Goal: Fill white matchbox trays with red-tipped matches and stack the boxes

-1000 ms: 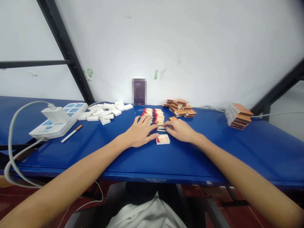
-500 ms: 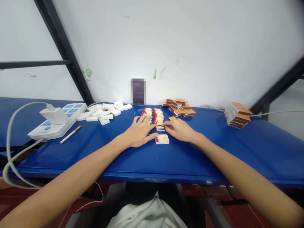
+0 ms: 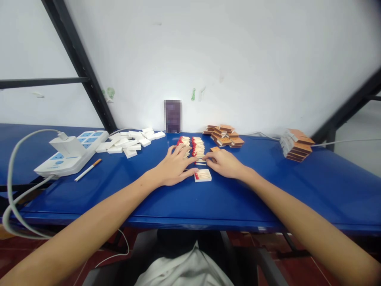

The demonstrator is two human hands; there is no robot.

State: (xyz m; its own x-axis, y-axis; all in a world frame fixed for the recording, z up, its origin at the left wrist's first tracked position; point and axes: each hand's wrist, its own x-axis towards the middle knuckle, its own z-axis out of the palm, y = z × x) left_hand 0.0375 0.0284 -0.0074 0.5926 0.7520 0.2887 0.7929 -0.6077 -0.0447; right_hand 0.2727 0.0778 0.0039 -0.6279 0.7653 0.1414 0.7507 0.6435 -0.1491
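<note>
My left hand [image 3: 175,167] lies flat on the blue table [image 3: 119,190], fingers spread over a pile of red-tipped matches [image 3: 192,146], thumb beside a white tray of matches [image 3: 203,175]. My right hand [image 3: 224,163] rests just right of the pile, its fingertips pinched at a few loose matches [image 3: 201,162] above the tray. A small orange matchbox sleeve [image 3: 215,149] lies just behind my right hand.
White inner trays [image 3: 131,140] lie heaped at the back left. Orange matchbox sleeves [image 3: 225,135] are stacked at the back middle, another stack [image 3: 296,144] at the right. A white power strip [image 3: 71,153] with cable and a cigarette [image 3: 88,169] sit at the left.
</note>
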